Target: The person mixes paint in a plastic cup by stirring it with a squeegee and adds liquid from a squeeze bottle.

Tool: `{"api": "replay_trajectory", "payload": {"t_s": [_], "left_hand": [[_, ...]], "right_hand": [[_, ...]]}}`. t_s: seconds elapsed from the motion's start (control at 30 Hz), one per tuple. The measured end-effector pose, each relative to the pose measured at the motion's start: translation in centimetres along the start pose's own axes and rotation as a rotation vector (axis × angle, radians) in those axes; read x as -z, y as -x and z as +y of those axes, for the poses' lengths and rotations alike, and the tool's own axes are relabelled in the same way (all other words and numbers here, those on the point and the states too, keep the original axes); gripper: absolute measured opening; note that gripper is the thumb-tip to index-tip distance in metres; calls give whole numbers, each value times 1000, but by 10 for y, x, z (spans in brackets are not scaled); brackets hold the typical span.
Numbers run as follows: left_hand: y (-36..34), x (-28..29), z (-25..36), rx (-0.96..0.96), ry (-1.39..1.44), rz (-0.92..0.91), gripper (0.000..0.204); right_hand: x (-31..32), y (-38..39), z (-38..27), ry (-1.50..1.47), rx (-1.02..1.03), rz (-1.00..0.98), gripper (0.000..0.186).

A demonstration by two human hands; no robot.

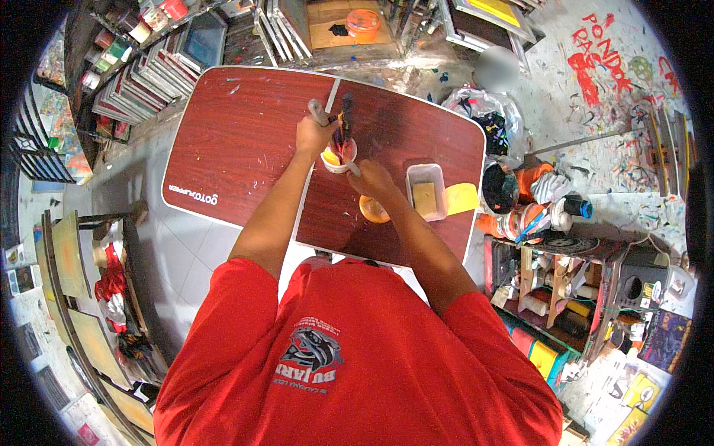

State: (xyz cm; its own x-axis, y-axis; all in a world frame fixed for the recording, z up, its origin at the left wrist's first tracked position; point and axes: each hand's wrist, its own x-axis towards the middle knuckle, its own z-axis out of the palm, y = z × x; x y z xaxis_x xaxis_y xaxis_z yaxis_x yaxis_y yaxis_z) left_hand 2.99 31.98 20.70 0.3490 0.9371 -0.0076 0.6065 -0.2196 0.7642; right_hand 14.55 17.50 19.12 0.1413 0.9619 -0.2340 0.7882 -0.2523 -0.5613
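Note:
My left hand (pixel 316 135) is closed around a grey-handled tool (pixel 318 112) over the middle of the table. Just below its fingers is a small white cup (pixel 340 166) with yellow stuff inside. A dark, reddish-streaked piece (pixel 341 137) reaches down into the cup; its kind cannot be made out. My right hand (pixel 373 181) is closed on a short grey stick-like tool (pixel 353 169) that meets the cup's near right rim. Under my right wrist lies a round orange-yellow lid or dish (pixel 373 209), partly hidden by the forearm.
On the dark red table (pixel 238 141) at right stand a clear rectangular tub (pixel 439 175) holding a tan block and a yellow sheet (pixel 461 198). Bottles and jars (pixel 524 221) crowd the right side. Framed screens (pixel 145 85) fill the back-left shelf; a plastic bag (pixel 513 134) stands behind right.

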Motion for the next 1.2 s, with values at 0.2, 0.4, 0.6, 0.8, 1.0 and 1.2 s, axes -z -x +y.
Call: {"api": "replay_trajectory", "payload": {"t_s": [0.2,0.4,0.6,0.8,1.0,1.2], "left_hand": [[-10,-9,-21,-12,450,-38,28],[-22,-6,-19,151,377,172,80],[-27,-13,-2,253,325,440,110],[-20,-10,41,507,256,515,129],[-15,-21,71,900,106,534,114],[-32,-58,15,610,302,698,60]], "right_hand": [[-13,-3,8,-47,18,58,30],[-7,10,0,-112,-14,108,30],[-12,10,4,-61,21,146,27],[-19,5,14,-55,-26,133,23],[-30,7,22,-19,51,215,26],[-38,11,24,12,102,272,26]]}}
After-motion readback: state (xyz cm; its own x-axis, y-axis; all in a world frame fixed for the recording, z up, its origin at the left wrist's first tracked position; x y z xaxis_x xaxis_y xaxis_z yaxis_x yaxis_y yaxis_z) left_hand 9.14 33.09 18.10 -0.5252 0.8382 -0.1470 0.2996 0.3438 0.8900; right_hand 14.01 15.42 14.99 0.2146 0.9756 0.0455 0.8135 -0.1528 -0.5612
